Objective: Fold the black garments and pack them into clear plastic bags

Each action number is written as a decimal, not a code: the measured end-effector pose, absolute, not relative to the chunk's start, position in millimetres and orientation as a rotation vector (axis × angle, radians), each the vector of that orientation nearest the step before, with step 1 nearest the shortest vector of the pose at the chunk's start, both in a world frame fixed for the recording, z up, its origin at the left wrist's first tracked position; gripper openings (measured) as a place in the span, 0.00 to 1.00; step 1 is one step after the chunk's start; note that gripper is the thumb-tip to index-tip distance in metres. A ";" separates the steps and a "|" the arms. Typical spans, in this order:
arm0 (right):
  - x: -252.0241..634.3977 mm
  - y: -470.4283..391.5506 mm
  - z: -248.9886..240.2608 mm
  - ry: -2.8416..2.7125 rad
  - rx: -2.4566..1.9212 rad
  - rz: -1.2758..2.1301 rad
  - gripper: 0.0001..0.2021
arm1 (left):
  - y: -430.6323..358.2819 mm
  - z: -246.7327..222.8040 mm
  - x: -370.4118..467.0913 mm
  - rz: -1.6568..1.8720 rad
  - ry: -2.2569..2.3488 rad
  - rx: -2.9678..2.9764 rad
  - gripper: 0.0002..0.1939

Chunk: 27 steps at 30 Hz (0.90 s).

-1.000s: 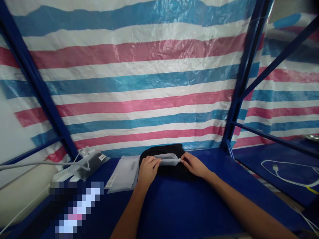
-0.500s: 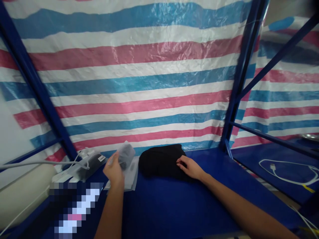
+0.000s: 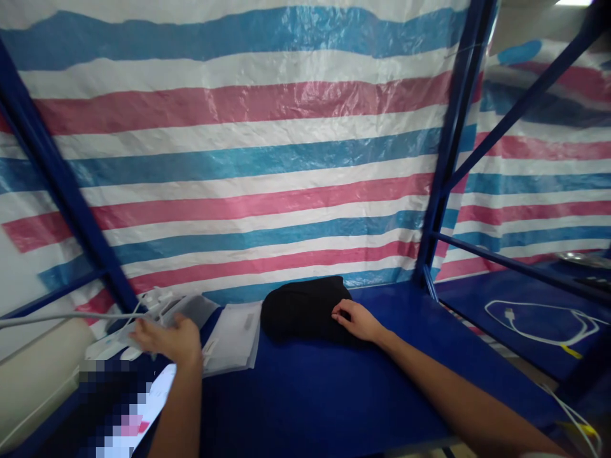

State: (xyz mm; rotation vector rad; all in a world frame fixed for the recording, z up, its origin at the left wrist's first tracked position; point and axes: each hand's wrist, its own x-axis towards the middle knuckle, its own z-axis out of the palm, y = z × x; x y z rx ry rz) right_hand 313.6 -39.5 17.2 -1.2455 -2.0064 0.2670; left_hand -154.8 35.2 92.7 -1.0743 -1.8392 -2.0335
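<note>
From where I stand, nearest is the blue tabletop (image 3: 296, 401), with a lit screen (image 3: 160, 388) lying on its left, partly pixelated; just above that, the left hand (image 3: 167, 337) is blurred over a translucent pouch (image 3: 200, 310), which shows beyond the wrist side and under the palm; thumb and fingers look spread, yet I cannot tell whether they hold any of it; the white power strip (image 3: 102, 346) lies just beside those fingers; a stack of flat translucent sleeves (image 3: 233, 334) sits between the hands, nearer the left and clear of its fingers; the right hand (image 3: 356, 318) rests at the right end of the bunched black cloth (image 3: 300, 312), most of which lies left of its fingertips; these are curled close to the thumb, though I cannot tell whether cloth is caught between; behind everything hangs a striped sheet (image 3: 267, 159).
</note>
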 end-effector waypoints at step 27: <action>311.4 -62.4 51.9 -1.989 -1.287 0.382 0.10 | -9.4 59.2 -23.3 -0.654 -1.267 -3.061 0.37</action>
